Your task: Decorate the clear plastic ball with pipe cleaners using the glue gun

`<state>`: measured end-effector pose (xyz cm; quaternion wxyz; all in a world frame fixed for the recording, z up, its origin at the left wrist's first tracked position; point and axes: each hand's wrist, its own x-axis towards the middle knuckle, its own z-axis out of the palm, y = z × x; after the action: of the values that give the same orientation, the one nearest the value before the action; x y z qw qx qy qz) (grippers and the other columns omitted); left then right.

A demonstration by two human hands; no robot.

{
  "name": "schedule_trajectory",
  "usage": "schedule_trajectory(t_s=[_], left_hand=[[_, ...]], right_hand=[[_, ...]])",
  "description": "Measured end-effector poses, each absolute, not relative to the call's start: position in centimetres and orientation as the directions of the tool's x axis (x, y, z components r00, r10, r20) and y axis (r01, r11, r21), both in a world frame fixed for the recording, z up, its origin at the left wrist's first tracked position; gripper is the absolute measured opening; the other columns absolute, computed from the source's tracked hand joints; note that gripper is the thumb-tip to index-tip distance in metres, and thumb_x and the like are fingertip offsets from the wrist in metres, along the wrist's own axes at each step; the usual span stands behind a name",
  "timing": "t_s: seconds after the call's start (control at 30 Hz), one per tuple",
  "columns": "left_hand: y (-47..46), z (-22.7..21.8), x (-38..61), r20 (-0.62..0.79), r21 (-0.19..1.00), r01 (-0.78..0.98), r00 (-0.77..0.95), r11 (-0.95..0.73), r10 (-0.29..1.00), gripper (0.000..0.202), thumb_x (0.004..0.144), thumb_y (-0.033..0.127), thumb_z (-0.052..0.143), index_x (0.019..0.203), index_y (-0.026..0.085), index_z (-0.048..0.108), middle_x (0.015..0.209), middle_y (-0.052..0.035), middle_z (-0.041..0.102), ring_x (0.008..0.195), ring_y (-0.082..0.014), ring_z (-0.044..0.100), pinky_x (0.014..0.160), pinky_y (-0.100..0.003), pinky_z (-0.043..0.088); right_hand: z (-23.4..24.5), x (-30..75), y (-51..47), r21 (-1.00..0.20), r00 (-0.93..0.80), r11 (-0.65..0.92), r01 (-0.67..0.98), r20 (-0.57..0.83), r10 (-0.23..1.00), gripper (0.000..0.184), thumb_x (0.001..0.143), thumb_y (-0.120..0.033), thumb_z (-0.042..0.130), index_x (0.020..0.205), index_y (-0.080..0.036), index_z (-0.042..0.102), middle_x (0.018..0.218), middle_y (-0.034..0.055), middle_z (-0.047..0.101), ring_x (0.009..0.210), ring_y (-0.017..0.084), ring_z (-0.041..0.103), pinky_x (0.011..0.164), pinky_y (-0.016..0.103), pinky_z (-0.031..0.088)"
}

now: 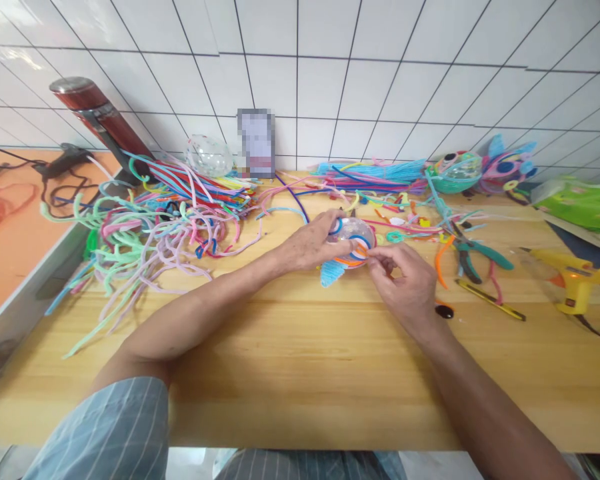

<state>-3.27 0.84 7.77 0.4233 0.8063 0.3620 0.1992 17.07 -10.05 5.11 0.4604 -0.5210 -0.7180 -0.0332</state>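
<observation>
My left hand (314, 243) is wrapped round a clear plastic ball (356, 233) dressed with blue rings, an orange pipe cleaner and a light blue fuzzy fin (333, 272). The ball rests low over the wooden table (300, 360). My right hand (405, 283) pinches the orange pipe cleaner (363, 252) at the ball's near side, fingers closed together. Both hands meet at the ball, a little beyond the table's middle.
A big tangle of pastel pipe cleaners (150, 233) lies at left. Green-handled pliers (473, 257), a yellow knife (490, 299) and a yellow glue gun (575, 280) lie at right. Finished fish figures (480, 170) and a red flask (100, 120) stand by the tiled wall.
</observation>
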Motion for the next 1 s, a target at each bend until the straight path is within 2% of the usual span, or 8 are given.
schedule_trajectory(t_s=[0.43, 0.77, 1.0], left_hand=[[0.75, 7.84, -3.18, 0.007, 0.809, 0.441, 0.654, -0.388, 0.757, 0.07, 0.09, 0.057, 0.065, 0.146, 0.019, 0.048, 0.141, -0.0141, 0.064, 0.124, -0.0308, 0.063, 0.106, -0.047, 0.053], [0.77, 7.91, -3.12, 0.002, 0.829, 0.421, 0.655, -0.367, 0.755, 0.072, 0.087, 0.062, 0.069, 0.142, 0.02, 0.048, 0.135, -0.0117, 0.067, 0.116, -0.0285, 0.066, 0.102, -0.044, 0.054], [0.61, 8.11, -3.08, -0.005, 0.827, 0.427, 0.658, -0.366, 0.753, 0.076, 0.089, 0.067, 0.066, 0.144, 0.018, 0.047, 0.135, -0.0136, 0.067, 0.116, -0.0291, 0.067, 0.1, -0.044, 0.053]], right_hand=[[4.94, 16.8, -10.19, -0.482, 0.033, 0.395, 0.782, 0.665, 0.746, 0.016, 0.091, -0.011, 0.068, 0.098, -0.024, 0.075, 0.082, -0.0011, 0.075, 0.065, 0.013, 0.065, 0.064, 0.029, 0.054], [4.83, 16.78, -10.18, -0.509, 0.051, 0.375, 0.775, 0.642, 0.765, 0.016, 0.089, -0.012, 0.068, 0.096, -0.025, 0.075, 0.08, -0.0007, 0.076, 0.063, 0.015, 0.066, 0.063, 0.031, 0.056], [4.78, 16.62, -10.19, -0.513, 0.049, 0.377, 0.771, 0.638, 0.768, 0.016, 0.09, -0.013, 0.067, 0.096, -0.026, 0.075, 0.081, -0.0001, 0.076, 0.065, 0.015, 0.067, 0.064, 0.031, 0.056]])
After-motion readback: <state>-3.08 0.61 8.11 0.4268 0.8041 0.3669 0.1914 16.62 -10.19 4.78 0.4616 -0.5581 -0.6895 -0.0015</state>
